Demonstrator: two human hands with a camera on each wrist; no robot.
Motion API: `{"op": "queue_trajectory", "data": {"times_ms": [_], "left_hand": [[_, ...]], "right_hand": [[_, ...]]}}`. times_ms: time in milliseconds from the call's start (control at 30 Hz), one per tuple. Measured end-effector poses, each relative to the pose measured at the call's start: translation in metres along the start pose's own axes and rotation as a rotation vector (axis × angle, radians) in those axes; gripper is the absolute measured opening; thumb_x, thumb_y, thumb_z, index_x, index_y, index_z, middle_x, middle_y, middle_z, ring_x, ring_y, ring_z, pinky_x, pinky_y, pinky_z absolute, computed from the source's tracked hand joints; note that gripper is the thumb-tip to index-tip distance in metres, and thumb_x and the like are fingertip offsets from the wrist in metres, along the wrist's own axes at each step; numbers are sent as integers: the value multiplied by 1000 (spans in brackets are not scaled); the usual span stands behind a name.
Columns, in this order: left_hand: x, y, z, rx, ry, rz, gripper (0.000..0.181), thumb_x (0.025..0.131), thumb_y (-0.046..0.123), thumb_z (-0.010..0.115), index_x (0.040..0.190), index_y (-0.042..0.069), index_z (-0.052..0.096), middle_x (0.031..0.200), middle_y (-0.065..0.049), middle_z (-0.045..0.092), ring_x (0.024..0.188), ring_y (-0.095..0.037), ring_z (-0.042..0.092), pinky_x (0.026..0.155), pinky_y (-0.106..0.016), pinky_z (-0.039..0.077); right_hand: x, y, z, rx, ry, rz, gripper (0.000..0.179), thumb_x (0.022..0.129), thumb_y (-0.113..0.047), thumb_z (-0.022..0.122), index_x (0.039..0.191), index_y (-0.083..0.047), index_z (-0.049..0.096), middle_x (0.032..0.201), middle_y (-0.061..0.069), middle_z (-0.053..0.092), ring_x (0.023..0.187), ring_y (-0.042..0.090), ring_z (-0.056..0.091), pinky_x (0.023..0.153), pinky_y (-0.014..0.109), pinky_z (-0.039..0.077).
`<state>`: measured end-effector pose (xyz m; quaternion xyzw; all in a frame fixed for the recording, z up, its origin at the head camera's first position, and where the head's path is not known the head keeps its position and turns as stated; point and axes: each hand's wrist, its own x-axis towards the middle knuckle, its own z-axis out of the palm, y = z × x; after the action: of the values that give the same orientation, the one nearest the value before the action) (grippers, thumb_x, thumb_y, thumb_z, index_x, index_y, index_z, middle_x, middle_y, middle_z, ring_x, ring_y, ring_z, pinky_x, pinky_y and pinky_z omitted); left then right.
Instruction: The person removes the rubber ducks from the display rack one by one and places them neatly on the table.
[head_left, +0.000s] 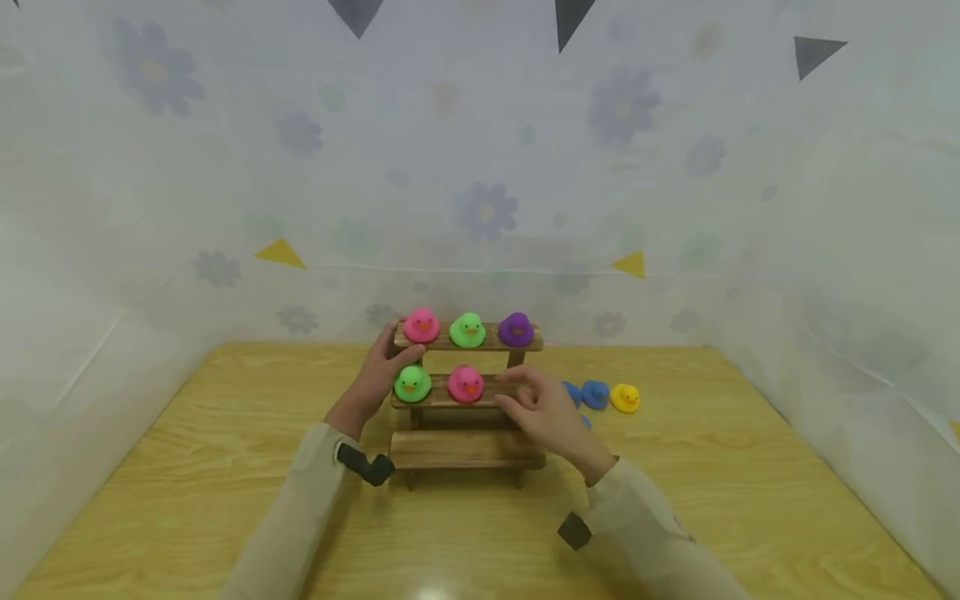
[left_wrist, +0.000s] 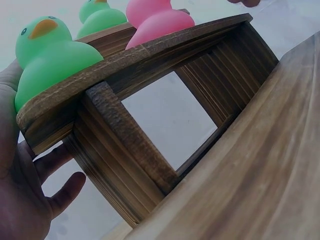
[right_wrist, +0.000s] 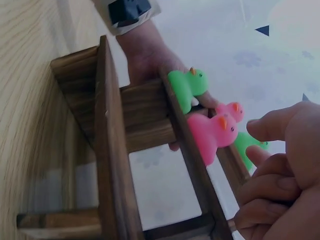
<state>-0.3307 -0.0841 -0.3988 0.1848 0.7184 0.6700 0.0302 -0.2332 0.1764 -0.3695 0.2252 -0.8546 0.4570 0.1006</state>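
A three-tier wooden stand (head_left: pixel 467 450) carries small rubber ducks. On its top tier sit a pink duck (head_left: pixel 422 326), a green duck (head_left: pixel 468 331) and a purple duck (head_left: pixel 517 331). The middle tier bears a second green duck (head_left: pixel 412 384) at the left and a second pink duck (head_left: pixel 466 384) beside it. My left hand (head_left: pixel 372 381) grips the stand's left end, thumb in front and fingers behind. At the right end of the middle tier is my right hand (head_left: pixel 551 412), thumb and index finger apart with nothing visible between them, other fingers bent in.
To the right of the stand, blue ducks (head_left: pixel 596 395) and a yellow duck (head_left: pixel 626 398) rest on the wood-grain table (head_left: pixel 697 492); my right hand partly hides the blue ones. A pale flowered sheet (head_left: pixel 487 150) encloses the back and sides.
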Motion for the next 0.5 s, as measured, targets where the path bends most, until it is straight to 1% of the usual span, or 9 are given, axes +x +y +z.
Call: {"op": "queue_trajectory", "data": {"times_ms": [133,233,400,500], "left_hand": [[1,-1,-1,9,-3,5,59,99,28,54,150,20,27,132,-22,49,112,-30,54,92,-39,44],[0,0,0,9,0,6,58,99,28,55,150,19,28,131,-22,50,109,-28,55,90,-38,45],[-2,3,0,3,6,4,59,99,26,54,150,19,26,133,-21,48,109,-25,55,90,-36,45],[-4,3,-3,2,13,5,58,99,26,54,150,18,27,133,-22,48,107,-21,55,90,-35,45]], "right_hand": [[3,-10,2,64,-63,13,31,92,-14,67,120,-4,60,54,-5,28,47,3,24,47,21,29],[5,-15,6,99,-93,19,33,92,-13,66,123,-5,57,55,-5,26,47,5,24,48,21,30],[7,-16,16,142,-89,-12,37,91,-11,67,125,-6,52,54,-6,25,48,4,24,50,20,29],[8,-16,24,142,-83,-14,41,91,-11,67,127,-5,50,54,-7,26,48,4,25,50,19,28]]}}
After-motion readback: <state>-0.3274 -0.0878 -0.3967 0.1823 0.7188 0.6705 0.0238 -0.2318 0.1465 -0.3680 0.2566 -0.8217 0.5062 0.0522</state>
